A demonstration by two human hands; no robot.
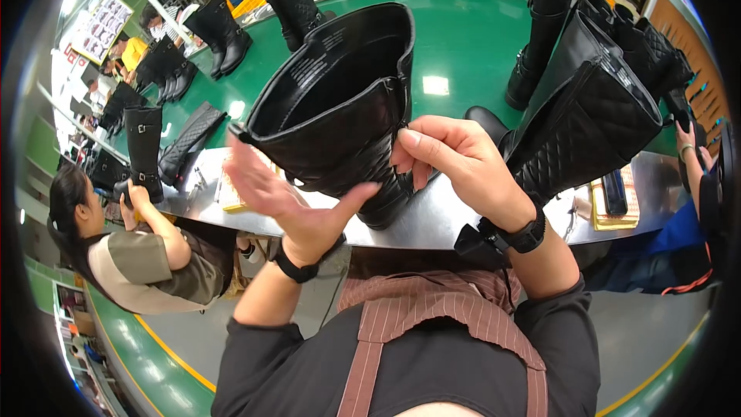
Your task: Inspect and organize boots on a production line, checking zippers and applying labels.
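A tall black boot with a quilted shaft stands in front of me, its wide top opening tilted toward me and printed marks on the lining. My left hand lies against the near left side of the shaft, fingers stretched out and thumb spread across the leather. At the shaft's right edge, my right hand is closed in a pinch beside the seam. Its fingertips hide whatever small part they hold. Just right of that hand, a second black quilted boot leans over.
The green table has a metal edge before me. More black boots stand at the back and right. A dark phone-like object rests on a yellow pad. Co-workers sit left and right, handling boots.
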